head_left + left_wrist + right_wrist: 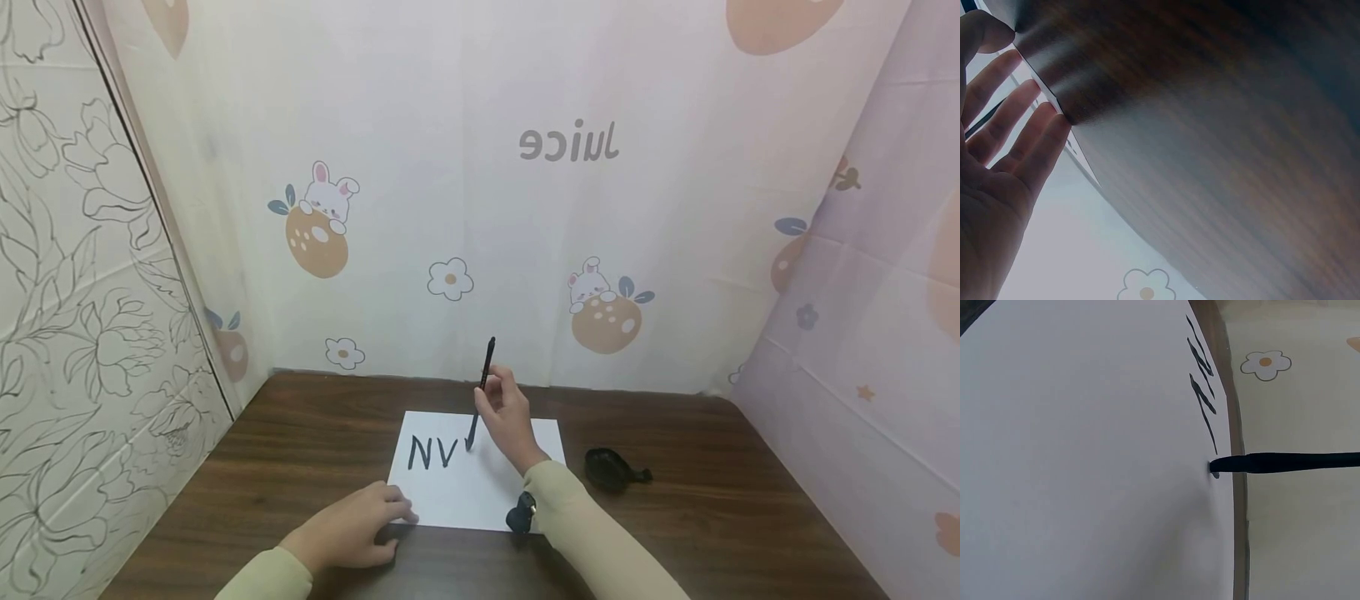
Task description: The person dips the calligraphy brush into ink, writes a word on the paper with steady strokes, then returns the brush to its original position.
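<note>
My right hand (510, 414) pinches a black brush pen (486, 367) that stands nearly upright, tilted slightly. Its dark tip meets a white sheet of paper (472, 492), right of the black letters "NV" (432, 452). In the right wrist view the brush pen (1285, 462) touches the paper (1097, 456) at a short fresh mark; the hand itself is out of that view. My left hand (356, 525) rests at the paper's lower left corner, fingertips on its edge. The left wrist view shows this hand (1004, 150) with fingers extended and only slightly bent.
A small black dish (609, 469) with a short handle lies on the brown wooden table (697, 500), right of the paper. Printed curtains (465, 208) stand behind the table and along its sides. A black wrist camera (521, 513) sits by the right sleeve.
</note>
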`<action>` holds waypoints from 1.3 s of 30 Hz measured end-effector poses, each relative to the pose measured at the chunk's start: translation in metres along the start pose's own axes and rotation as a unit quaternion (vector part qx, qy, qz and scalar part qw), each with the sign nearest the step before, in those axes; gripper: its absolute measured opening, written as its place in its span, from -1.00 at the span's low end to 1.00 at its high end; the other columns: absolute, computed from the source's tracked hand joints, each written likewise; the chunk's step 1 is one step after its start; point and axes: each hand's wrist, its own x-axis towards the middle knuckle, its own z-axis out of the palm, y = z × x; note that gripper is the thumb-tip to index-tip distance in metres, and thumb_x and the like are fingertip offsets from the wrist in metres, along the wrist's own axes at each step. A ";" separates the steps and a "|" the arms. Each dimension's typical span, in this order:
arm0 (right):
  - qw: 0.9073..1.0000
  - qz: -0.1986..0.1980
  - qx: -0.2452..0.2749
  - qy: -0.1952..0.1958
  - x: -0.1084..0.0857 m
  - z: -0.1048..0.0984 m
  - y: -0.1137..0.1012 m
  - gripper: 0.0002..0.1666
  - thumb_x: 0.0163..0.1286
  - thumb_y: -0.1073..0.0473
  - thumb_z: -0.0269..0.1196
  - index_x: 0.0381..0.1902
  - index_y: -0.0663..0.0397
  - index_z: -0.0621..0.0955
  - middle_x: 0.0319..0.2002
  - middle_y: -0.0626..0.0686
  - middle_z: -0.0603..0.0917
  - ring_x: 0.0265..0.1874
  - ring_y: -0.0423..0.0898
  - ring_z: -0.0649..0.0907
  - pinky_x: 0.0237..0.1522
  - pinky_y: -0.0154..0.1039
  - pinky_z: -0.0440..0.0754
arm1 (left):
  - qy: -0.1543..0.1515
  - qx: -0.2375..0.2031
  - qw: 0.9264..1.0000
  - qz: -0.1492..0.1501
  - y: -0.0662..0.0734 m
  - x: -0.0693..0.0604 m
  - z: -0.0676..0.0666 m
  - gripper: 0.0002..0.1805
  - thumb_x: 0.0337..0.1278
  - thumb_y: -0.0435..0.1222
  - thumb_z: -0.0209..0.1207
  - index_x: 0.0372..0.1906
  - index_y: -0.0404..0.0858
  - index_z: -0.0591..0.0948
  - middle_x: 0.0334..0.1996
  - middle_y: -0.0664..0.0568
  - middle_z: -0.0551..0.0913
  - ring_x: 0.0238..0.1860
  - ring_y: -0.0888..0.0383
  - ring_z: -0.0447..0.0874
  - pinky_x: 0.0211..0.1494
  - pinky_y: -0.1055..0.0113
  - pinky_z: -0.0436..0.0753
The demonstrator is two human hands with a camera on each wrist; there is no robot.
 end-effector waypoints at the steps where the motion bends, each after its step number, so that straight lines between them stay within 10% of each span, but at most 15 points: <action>1: 1.000 -0.001 -0.001 0.000 0.000 0.000 0.000 -0.57 0.44 0.26 0.22 0.21 0.09 0.40 -0.26 -0.04 0.57 -0.25 -0.13 0.62 -0.18 -0.19 0.68 | 0.000 -0.001 1.000 -0.001 0.000 0.000 0.000 -0.67 -0.03 -0.25 0.36 -0.07 -0.10 0.72 -0.17 0.21 0.59 -0.14 0.28 0.52 -0.03 0.34 0.59; 39: 1.000 -0.019 0.008 0.005 -0.004 0.001 -0.003 -0.58 0.38 0.29 0.25 0.16 0.05 0.42 -0.29 -0.06 0.56 -0.28 -0.15 0.60 -0.26 -0.25 0.67 | 0.018 0.010 1.000 0.021 -0.002 -0.001 0.001 -0.66 -0.07 -0.25 0.37 -0.08 -0.12 0.71 -0.17 0.20 0.59 -0.14 0.27 0.53 -0.04 0.35 0.59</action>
